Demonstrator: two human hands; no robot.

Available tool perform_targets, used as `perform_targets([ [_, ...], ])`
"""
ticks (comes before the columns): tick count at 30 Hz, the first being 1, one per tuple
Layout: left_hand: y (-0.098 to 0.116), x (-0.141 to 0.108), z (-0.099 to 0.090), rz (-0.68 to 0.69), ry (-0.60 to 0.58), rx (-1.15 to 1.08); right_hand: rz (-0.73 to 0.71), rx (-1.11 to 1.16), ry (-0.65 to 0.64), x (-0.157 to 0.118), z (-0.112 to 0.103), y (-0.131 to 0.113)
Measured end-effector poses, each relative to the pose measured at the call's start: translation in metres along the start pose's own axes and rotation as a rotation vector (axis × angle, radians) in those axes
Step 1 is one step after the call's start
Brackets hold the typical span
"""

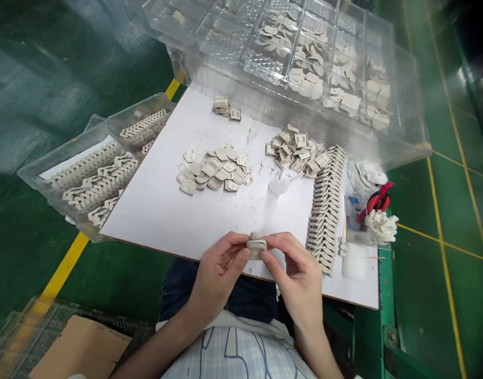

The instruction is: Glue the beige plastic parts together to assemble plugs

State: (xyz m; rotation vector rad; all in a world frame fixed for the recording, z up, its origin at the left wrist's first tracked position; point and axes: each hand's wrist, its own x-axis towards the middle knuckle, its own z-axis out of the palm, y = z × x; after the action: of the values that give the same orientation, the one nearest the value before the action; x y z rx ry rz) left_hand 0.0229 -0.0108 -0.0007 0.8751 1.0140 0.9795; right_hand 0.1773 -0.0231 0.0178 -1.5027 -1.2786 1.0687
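Left hand point(219, 276) and right hand point(298, 273) pinched a small piece point(256, 246), fingers point(283, 243) closed; mid-fitting, I guessed, wanting steady pressure.

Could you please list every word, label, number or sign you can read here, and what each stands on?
No text can be read with certainty.
Cardboard: small marks, possibly print, too small and blurred to read.
White board: dark marks near the right-hand pile, not legible.
Held pale piece: no lettering visible.

Head view looks forward, down (white tabletop point(158, 210) near).
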Motion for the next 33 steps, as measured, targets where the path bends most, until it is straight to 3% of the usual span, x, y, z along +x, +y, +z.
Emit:
perform_targets([
  [5,-0.006,-0.002,-0.001,0.318,0.064,0.380,0.047,0.107,-0.029,-0.001,0.002,0.005],
  [8,-0.007,-0.002,0.000,0.411,0.059,0.516,0.061,0.151,-0.025,-0.004,0.003,0.008],
  [20,0.001,0.004,-0.001,0.311,-0.022,0.504,0.094,0.104,-0.037,-0.003,0.005,0.010],
  [33,-0.001,0.001,0.001,0.264,-0.003,0.509,0.131,0.221,-0.049,-0.005,0.008,0.011],
])
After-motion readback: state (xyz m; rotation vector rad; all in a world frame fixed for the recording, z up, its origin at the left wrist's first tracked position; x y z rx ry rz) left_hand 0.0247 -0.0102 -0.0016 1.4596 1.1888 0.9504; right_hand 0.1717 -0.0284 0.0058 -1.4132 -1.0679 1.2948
